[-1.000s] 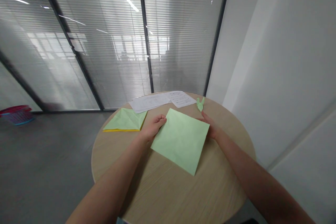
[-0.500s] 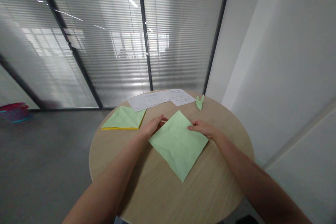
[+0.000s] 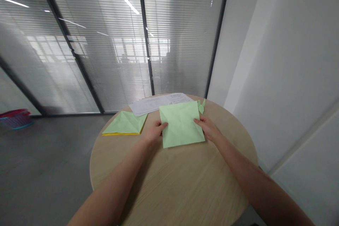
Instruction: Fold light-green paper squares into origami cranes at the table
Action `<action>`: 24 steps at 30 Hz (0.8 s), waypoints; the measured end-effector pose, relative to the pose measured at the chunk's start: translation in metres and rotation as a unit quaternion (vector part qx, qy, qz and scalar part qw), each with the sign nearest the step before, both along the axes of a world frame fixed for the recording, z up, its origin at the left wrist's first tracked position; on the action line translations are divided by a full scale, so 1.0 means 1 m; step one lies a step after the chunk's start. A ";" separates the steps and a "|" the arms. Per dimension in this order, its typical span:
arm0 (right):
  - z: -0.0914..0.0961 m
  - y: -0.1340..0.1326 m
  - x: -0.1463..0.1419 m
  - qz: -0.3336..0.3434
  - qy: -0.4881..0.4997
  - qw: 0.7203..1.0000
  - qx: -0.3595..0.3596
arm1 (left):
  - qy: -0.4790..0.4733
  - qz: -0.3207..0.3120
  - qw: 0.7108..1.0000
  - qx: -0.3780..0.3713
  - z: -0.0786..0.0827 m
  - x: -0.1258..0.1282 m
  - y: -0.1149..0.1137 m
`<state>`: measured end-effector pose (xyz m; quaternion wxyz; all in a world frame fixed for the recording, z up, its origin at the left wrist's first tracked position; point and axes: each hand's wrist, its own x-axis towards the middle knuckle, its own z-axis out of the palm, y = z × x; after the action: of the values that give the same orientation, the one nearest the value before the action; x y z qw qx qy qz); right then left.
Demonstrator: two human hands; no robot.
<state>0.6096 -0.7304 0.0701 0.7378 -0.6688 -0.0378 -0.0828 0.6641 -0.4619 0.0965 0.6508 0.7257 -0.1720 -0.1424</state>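
Note:
A square of pale green paper [image 3: 182, 125], with faint creases, is held up over the table and tilted toward me. My left hand [image 3: 156, 129] pinches its left edge, thumb on the front. At the right edge, my right hand [image 3: 208, 127] grips it the same way; the fingers behind the paper are hidden. Just beyond the paper's upper right corner stands a small green origami crane [image 3: 202, 107], partly covered by it. To the left of my left hand lies a green folded sheet [image 3: 124, 123] on top of something yellow.
White printed sheets [image 3: 148, 105] lie at the far side of the round wooden table [image 3: 169, 183], partly behind the green paper. A glass partition with blinds [image 3: 122, 60] rises behind it, and a white wall [image 3: 286, 77] on the right. A red and blue basket [image 3: 16, 118] sits on the floor at left.
The green paper has turned from a diamond position to a square one and been raised farther from me. My left hand has shifted from its upper left edge to a pinch on its left side.

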 end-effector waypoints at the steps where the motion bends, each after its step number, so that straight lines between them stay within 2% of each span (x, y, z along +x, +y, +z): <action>1: 0.000 0.000 -0.001 0.007 -0.001 1.000 -0.012 | -0.018 0.015 1.000 0.001 0.001 0.000 0.000; 5: 0.000 0.003 -0.002 0.033 0.018 0.999 -0.031 | -0.056 -0.002 0.998 -0.015 0.007 0.000 0.003; 11: -0.001 0.005 -0.001 0.034 0.005 0.998 0.043 | -0.043 -0.008 0.999 0.009 0.010 -0.003 0.007; 14: 0.001 0.004 -0.003 0.012 0.030 0.998 0.060 | -0.014 -0.001 1.000 -0.019 0.009 -0.002 0.008; 17: 0.005 0.004 -0.007 0.023 0.053 0.997 0.057 | 0.025 -0.006 0.998 -0.059 0.009 0.000 0.011; 21: 0.008 0.004 -0.008 0.025 0.049 0.998 0.044 | 0.097 -0.060 0.988 -0.101 0.010 0.006 0.017; 24: 0.008 0.004 -0.008 0.023 0.053 0.998 0.008 | 0.099 -0.080 0.987 -0.093 0.012 0.008 0.021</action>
<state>0.6020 -0.7259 0.0780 0.7457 -0.6654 -0.0131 -0.0302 0.6722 -0.4411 0.1089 0.7159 0.6280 -0.1772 -0.2483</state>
